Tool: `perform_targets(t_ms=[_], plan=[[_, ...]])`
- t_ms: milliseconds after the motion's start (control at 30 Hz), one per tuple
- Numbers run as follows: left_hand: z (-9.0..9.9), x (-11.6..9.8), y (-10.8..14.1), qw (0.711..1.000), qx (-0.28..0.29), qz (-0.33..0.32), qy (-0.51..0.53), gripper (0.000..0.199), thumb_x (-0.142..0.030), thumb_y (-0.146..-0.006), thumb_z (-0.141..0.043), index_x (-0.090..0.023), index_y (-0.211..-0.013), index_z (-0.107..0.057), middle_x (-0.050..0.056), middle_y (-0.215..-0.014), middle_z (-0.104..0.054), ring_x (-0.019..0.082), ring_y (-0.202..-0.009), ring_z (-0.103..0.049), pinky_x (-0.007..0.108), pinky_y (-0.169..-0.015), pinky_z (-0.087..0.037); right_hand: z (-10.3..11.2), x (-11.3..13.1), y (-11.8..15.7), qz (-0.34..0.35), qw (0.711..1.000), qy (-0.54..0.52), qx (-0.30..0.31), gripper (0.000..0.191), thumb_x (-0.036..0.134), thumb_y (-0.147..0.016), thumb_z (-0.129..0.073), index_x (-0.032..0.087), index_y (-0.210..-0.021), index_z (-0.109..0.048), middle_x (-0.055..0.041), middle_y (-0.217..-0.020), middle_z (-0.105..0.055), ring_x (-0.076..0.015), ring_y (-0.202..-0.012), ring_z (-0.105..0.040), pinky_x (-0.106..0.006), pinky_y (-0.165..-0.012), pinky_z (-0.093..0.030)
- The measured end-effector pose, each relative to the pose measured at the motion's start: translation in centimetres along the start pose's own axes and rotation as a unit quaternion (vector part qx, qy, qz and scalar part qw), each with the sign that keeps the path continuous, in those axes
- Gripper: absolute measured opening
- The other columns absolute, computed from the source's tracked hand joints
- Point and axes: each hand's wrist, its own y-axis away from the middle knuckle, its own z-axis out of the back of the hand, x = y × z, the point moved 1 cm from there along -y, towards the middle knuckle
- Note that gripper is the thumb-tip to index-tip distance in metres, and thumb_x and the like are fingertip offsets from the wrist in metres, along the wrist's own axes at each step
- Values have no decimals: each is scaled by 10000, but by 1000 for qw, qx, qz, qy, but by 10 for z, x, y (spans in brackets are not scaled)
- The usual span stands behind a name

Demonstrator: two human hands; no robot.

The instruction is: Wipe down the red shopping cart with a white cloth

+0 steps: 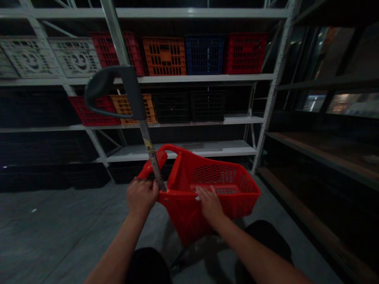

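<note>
A red plastic shopping basket [217, 173] with mesh walls sits low in front of me, tilted toward the floor. My left hand [142, 196] is closed around the basket's near corner, at the foot of a long metal pull handle [149, 152]. That pole rises up and away to a black curved grip [111, 88], which no hand touches. My right hand [210, 205] lies over a red crosspiece [214, 189] inside the basket, its fingers curled on the bar. The palm and thumb are partly hidden.
White metal shelving [189, 79] holds red, orange, blue, black and patterned crates [164, 56] along the far side. Dark wooden shelves [319, 157] run along the right. A grey concrete floor [59, 225] lies beneath the basket and to the left.
</note>
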Motion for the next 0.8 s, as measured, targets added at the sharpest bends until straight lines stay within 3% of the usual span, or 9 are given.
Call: perform_targets(t_ms=[100, 200, 300, 467, 567, 667, 800], plan=[[-1, 0, -1, 1000, -3, 0, 7, 365, -356, -815, -410, -175, -579, -621, 63, -615, -635, 214, -698, -555, 338, -820, -383, 13, -49, 31, -47, 998, 44, 9, 499, 53, -822, -351, 229, -1278, -448, -51, -1277, -519, -186, -1184, -438, -479, -1053, -145], [0, -1, -2, 1000, -3, -1, 16, 357, -348, -810, -417, -176, -576, -624, 61, -593, -627, 218, -694, -557, 338, -793, -389, 17, -69, 48, -101, 990, 90, -38, 485, 92, -820, -403, 314, -1244, -482, -15, -1312, -484, -249, -1244, -363, -551, -1025, -139], [1, -3, -3, 1000, -4, -2, 14, 356, -350, -807, -416, -177, -577, -626, 64, -601, -631, 222, -694, -555, 344, -785, -387, 8, -49, 37, -121, 987, 72, -73, 447, 113, -833, -401, 290, -1228, -511, -36, -1296, -498, -246, -1217, -400, -498, -1018, -230], [-1, -2, -5, 1000, -8, 5, 3, 356, -328, -807, -403, -180, -561, -614, 66, -605, -640, 224, -687, -550, 347, -769, -387, -11, 47, -32, -60, 994, -69, -52, 435, 88, -845, -331, 141, -1243, -497, -77, -1190, -586, -169, -1078, -536, -302, -942, -393], [-6, 3, -7, 1000, -11, -3, 6, 359, -319, -807, -407, -185, -529, -588, 61, -596, -639, 218, -684, -558, 347, -815, -383, -16, 90, -65, 10, 993, -105, -61, 430, 127, -868, -335, 119, -1287, -432, -72, -1244, -545, -141, -1131, -492, -270, -972, -365], [-12, 10, -9, 1000, -12, -11, 9, 359, -302, -809, -393, -184, -525, -578, 65, -584, -632, 217, -677, -562, 344, -833, -385, -20, 93, -63, 75, 992, -81, -62, 458, 168, -882, -347, 135, -1339, -350, -73, -1353, -430, -151, -1251, -360, -347, -1053, -254], [-21, 25, -13, 1000, -2, -20, 14, 368, -294, -808, -366, -189, -509, -552, 76, -566, -607, 222, -666, -555, 349, -814, -394, -16, 41, -19, 61, 997, -25, -47, 470, 179, -878, -384, 186, -1345, -331, -77, -1338, -447, -176, -1254, -359, -490, -1075, -88]])
